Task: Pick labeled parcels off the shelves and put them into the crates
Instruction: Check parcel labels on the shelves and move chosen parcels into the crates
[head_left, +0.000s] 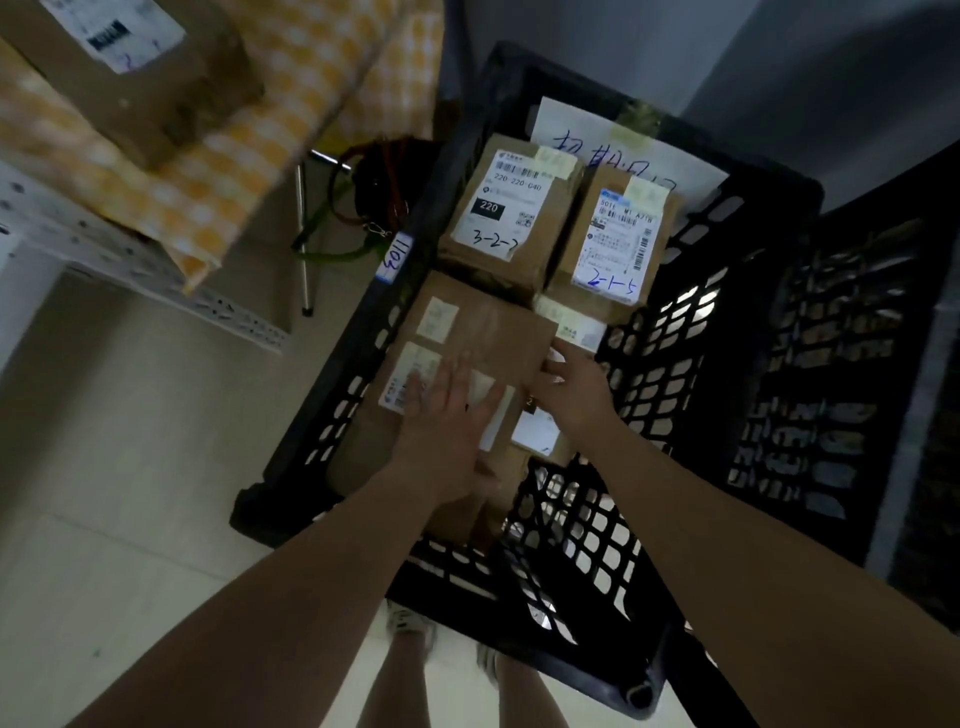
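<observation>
Black plastic crate (670, 332), lattice walls, stands directly below both hands. It holds several cardboard parcels.

Large brown parcel (493, 332) is the item in hand. It lies along the crate's left wall on top of other cartons, with its long axis running from the person toward the far end. Small white labels sit on its upper face, print blurred.

Beyond the fingertips are two upright cartons side by side: parcel marked 3-2-7 (509, 208) and parcel marked 2-1-5 (613, 228).

Left hand (447, 426): fingers straight, palm flat on the large parcel's top, pressing, no grasp.

Right hand (576, 395): at the parcel's right edge, fingertips touching it. Cannot tell whether they hook under it.

Judgement: the parcel is being seated. The parcel sits under the left palm and left of the right hand, so the left hand is nearer. Any push goes down and toward the left wall.
</observation>
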